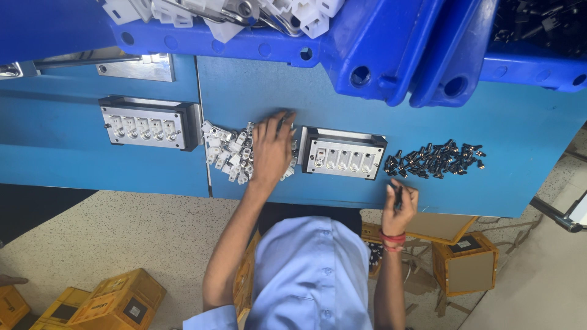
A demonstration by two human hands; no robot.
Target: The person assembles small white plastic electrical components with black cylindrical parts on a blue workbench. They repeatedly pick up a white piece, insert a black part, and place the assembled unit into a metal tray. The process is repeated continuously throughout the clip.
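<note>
Nearest you, yellow cartons (119, 299) with dark square labels sat on the speckled floor (147, 226), and a brown box (466, 264) with 1 dark label lay by your right wrist; your right hand (398, 206) was pinched shut on a small dark pin (397, 195) at the edge of the blue table (520, 128); your left hand (271, 150) lay spread, fingers apart, on a heap of white plastic pieces (223, 153); between your hands stood a metal fixture (341, 154), with dark pins (435, 159) piled just beside it; a 2nd fixture (147, 122) sat further left; blue crates (391, 43) ran along the far side.
</note>
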